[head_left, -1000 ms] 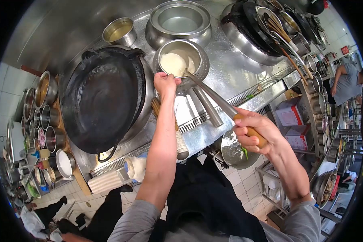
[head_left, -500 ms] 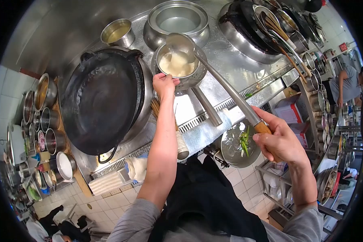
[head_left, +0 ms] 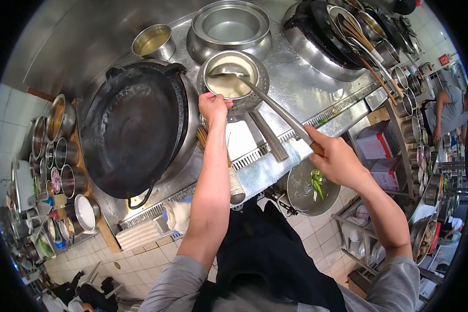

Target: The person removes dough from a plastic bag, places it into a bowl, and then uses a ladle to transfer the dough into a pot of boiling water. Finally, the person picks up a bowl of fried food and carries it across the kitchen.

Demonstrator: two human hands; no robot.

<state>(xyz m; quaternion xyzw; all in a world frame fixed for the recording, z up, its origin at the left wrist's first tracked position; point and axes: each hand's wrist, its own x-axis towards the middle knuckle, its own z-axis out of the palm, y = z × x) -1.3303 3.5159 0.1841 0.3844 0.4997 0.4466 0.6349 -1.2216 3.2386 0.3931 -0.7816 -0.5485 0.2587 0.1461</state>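
My left hand [head_left: 215, 108] pinches the near rim of a metal bowl [head_left: 253, 63] of pale, creamy liquid [head_left: 232, 91]. Beneath that bowl is a perforated strainer [head_left: 264, 86], whose metal handle [head_left: 269, 136] points toward me. Fingers of my right hand [head_left: 337, 160] are wrapped round the wooden grip of a long ladle [head_left: 283, 113]. The ladle's head lies inside the bowl, partly in the liquid. Left of my left hand stands a large dark wok [head_left: 132, 132], bare inside.
Behind the bowl stands a wide metal pot [head_left: 228, 26] of clear liquid; a smaller pot [head_left: 154, 42] holds yellowish liquid. Under my right hand, a basin [head_left: 301, 192] contains green vegetable pieces [head_left: 317, 183]. A blue-white cloth [head_left: 268, 171] covers the counter edge. Another person [head_left: 444, 112] stands far right.
The ladle's head has gone from raised and tipped over the bowl down into it. My right hand has moved forward and left with the grip. My left hand remains at the rim.
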